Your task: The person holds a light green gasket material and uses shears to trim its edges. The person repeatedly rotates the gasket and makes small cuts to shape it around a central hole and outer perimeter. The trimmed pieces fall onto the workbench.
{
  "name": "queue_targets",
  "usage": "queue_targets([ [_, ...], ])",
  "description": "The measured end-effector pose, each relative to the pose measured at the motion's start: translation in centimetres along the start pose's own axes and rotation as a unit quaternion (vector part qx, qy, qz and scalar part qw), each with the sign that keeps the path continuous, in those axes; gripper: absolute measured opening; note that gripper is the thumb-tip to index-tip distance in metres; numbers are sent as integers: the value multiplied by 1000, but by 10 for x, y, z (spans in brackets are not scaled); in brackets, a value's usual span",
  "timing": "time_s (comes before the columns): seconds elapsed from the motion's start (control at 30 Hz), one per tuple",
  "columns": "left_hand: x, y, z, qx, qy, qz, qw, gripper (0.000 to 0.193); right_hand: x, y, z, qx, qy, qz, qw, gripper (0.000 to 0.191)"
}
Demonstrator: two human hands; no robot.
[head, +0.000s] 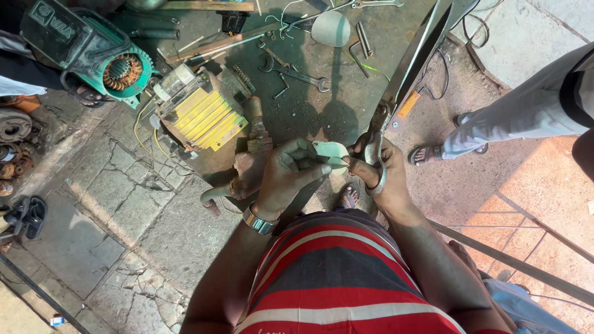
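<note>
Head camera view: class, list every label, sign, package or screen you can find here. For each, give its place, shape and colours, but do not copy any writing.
Raised maker's badge on the green motor housing, top left: rectangular, green with pale lettering.
Small orange tag beside the long metal shear blade, right of centre: oblong, plain orange.
Small blue and white packet on the paving, bottom left: too small to tell more.
No screens or signs.

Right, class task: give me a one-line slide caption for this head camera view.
Left hand pinches a small pale sheet piece while the right hand grips large metal shears above scattered spanners.
</note>
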State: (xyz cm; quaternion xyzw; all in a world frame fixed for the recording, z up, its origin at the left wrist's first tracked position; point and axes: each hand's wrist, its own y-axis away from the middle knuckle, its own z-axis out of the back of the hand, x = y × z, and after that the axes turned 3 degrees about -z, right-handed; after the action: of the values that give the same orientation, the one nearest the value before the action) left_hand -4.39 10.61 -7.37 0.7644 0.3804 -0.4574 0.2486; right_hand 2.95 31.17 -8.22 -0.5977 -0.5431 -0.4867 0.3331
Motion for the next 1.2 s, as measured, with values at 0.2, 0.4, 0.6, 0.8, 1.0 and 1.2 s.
queue_targets([
  [0.2,7,-11,-6,23,23,23,999,36,4,1,3,-78,20,5,997,27],
  [0.4,12,-25,-2,35,-65,59,996,35,8,2,15,-106,-2,-13,994,26],
  [0.6,10,-40,-6,97,-199,42,974,47,13,-1,32,-105,4,25,994,25],
  [0.8,-4,-59,-8,-37,-413,9,910,29,30,-13,62,-135,-5,46,990,29],
  [1.0,-14,-67,-16,78,-361,-176,912,65,23,-14,62,-114,-41,21,992,30],
  [1.2,25,-46,-33,129,-105,-87,982,39,14,-16,57,-4,-79,-84,993,27],
])
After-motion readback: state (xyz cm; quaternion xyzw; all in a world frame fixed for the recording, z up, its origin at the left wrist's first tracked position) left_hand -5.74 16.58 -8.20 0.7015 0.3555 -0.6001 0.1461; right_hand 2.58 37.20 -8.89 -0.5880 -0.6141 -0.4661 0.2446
